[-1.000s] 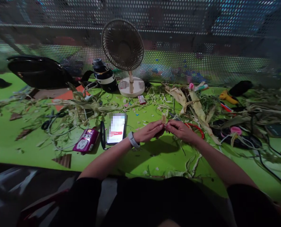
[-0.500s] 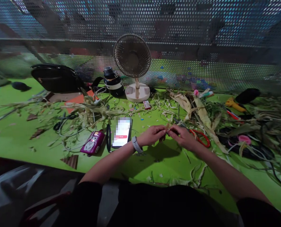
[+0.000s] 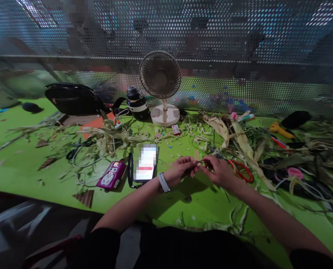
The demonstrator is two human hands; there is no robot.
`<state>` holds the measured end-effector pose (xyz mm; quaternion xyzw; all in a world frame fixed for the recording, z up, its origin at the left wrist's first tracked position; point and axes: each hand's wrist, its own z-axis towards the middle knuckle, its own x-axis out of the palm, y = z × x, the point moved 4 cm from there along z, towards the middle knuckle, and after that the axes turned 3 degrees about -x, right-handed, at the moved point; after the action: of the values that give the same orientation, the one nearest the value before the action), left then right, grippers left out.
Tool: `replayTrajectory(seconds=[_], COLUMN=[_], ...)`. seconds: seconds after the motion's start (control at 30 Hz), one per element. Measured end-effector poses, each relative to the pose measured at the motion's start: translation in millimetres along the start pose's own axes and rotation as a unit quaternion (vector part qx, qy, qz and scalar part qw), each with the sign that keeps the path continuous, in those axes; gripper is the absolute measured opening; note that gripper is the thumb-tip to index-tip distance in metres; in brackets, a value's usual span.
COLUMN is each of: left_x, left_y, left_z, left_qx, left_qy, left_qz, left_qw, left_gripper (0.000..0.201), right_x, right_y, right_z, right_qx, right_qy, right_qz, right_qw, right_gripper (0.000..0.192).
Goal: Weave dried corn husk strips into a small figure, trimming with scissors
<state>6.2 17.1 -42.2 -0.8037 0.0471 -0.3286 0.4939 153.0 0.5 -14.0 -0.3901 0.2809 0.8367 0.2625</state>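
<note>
My left hand (image 3: 180,170), with a pale watch band (image 3: 164,182) on its wrist, is closed in a pinch. Its fingertips meet those of my right hand (image 3: 218,172) above the green table (image 3: 172,205). Between them they grip a small strip of dried husk (image 3: 196,154), whose tan end pokes up over the fingers; the rest is hidden. Just right of my right hand lies a tool with red loop handles (image 3: 246,173), partly covered by the hand. A lit phone (image 3: 147,162) rests left of my left hand.
Dried corn husks (image 3: 243,140) and shreds litter the table. A purple power strip (image 3: 112,175) lies left of the phone. Behind stand a fan (image 3: 165,116), a dark bottle (image 3: 138,106) and a black bag (image 3: 74,99) before a perforated metal screen (image 3: 217,45). A yellow glue gun (image 3: 281,129) sits right.
The view has tilted slightly upward, so things sit lower. My fingers have shifted on the husk strip, and its tan end now stands up more visibly between them.
</note>
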Motion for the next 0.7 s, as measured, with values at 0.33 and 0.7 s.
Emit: replayTrajectory(seconds=[0.33,0.7], left_x=[3.8,12.9], left_y=[6,5], left_z=[-3,-6], left_qx=[-0.014,0.031], left_qy=[-0.023,-0.021], left_qz=[-0.047,-0.053], left_qw=[0.999,0.998], left_gripper=[0.034,0.033], right_x=[1,-5], right_y=[15,14], right_z=[-1,0], right_qx=[-0.177,-0.159], right_qy=[-0.037,-0.038], right_qz=[-0.176,-0.221], right_qw=[0.968,0.962], right_gripper=[0.003,0.010])
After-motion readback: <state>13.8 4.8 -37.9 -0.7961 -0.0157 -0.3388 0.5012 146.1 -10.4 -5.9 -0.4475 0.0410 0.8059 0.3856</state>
